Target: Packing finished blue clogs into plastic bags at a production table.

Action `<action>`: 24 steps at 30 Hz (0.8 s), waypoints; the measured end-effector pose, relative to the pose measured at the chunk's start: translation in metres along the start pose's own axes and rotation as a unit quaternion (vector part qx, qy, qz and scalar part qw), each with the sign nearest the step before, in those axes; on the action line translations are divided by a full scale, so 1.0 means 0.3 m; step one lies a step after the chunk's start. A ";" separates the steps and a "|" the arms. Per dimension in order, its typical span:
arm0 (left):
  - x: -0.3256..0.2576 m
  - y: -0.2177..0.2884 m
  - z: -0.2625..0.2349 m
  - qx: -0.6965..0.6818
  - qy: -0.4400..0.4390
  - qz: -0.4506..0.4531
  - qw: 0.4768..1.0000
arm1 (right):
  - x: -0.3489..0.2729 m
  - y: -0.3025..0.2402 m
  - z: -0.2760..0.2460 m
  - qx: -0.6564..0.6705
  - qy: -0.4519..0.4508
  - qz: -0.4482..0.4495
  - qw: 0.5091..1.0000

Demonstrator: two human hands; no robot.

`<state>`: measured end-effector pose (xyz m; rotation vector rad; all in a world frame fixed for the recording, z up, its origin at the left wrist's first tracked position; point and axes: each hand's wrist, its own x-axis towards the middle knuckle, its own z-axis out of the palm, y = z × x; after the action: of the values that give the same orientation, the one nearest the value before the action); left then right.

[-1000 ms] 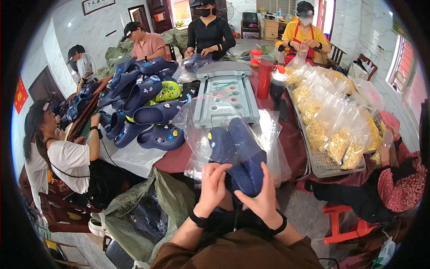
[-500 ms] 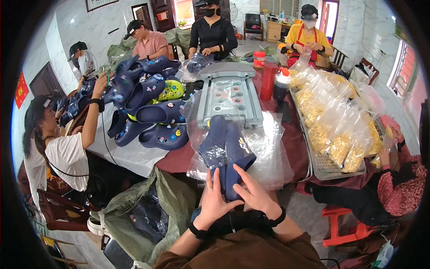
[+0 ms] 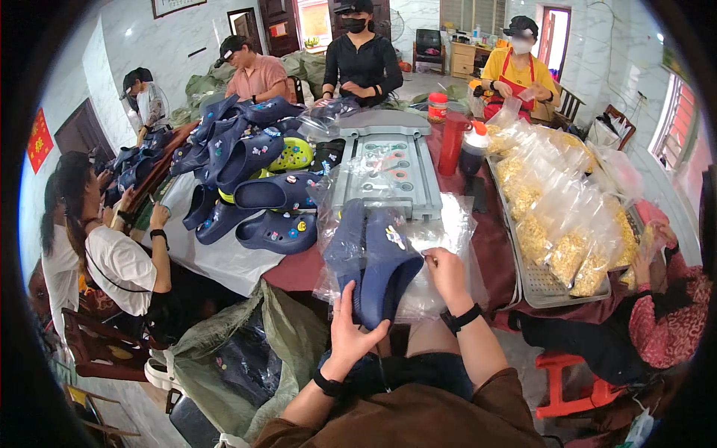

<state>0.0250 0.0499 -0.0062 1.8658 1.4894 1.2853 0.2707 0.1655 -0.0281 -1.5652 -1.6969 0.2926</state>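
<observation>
Marbled walls (image 3: pixel 172 45) around a crowded worktop (image 3: pixel 494 254), navy clogs (image 3: pixel 385 265) in hand at its near edge

Held side by side, the navy clogs were straight ahead of the wearer, their long axis running away from the body, far end angled slightly left. The left hand (image 3: pixel 352 332) was the nearer, already touching: thumb and fingers half curled around the near end. The right hand (image 3: pixel 446 275) stood just right of the pair, apart from it, thumb and fingertips closed together, apparently on the edge of the clear bag (image 3: pixel 331 224) around the far part of the clogs.

Beyond them, a grey plastic panel (image 3: pixel 385 153) rested on the dark-red worktop. Left of it rose a heap of decorated clogs (image 3: pixel 258 168); to the right, a perforated tray (image 3: pixel 536 278) carried bags of yellow pieces (image 3: pixel 565 224). At lower left gaped a green sack (image 3: pixel 291 336). Across the room stood a co-worker in yellow (image 3: pixel 493 71).
</observation>
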 end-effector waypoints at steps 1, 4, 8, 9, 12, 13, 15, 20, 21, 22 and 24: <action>0.003 -0.021 0.000 -0.005 0.041 0.020 0.999 | -0.013 -0.027 0.006 0.005 0.016 -0.007 1.000; 0.011 -0.059 0.016 -0.041 0.106 0.007 0.994 | -0.068 -0.098 0.004 0.012 0.025 -0.033 0.999; 0.032 0.011 0.030 -0.039 0.103 -0.008 0.994 | -0.145 -0.165 -0.045 0.066 0.023 -0.043 0.997; 0.027 0.023 0.036 -0.040 0.103 -0.009 0.994 | -0.160 -0.172 -0.050 0.088 0.014 -0.036 0.995; 0.016 0.045 0.059 -0.007 0.103 0.016 0.995 | -0.195 -0.178 -0.094 0.113 -0.029 -0.087 0.989; 0.017 0.049 0.066 0.004 0.078 0.016 0.997 | -0.210 -0.169 -0.098 0.110 -0.028 -0.085 0.990; 0.024 0.066 0.073 0.035 0.014 -0.006 0.999 | -0.243 -0.147 -0.099 0.058 -0.045 -0.103 0.992; 0.040 0.075 0.074 0.080 -0.115 0.036 0.990 | -0.332 -0.143 -0.115 0.161 -0.046 -0.036 0.985; 0.044 0.063 0.074 0.068 -0.127 0.076 0.987 | -0.342 -0.150 -0.123 0.262 -0.035 -0.020 0.964; 0.048 0.053 0.068 0.056 -0.139 0.116 0.982 | -0.345 -0.159 -0.137 0.262 -0.035 -0.020 0.964; 0.074 0.009 0.035 0.030 -0.157 0.106 0.981 | -0.347 -0.177 -0.170 0.298 -0.084 -0.109 0.945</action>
<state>0.0352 0.0716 -0.0004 2.1950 1.2016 0.9808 0.2580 0.0417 -0.0006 -0.9192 -1.6800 0.7621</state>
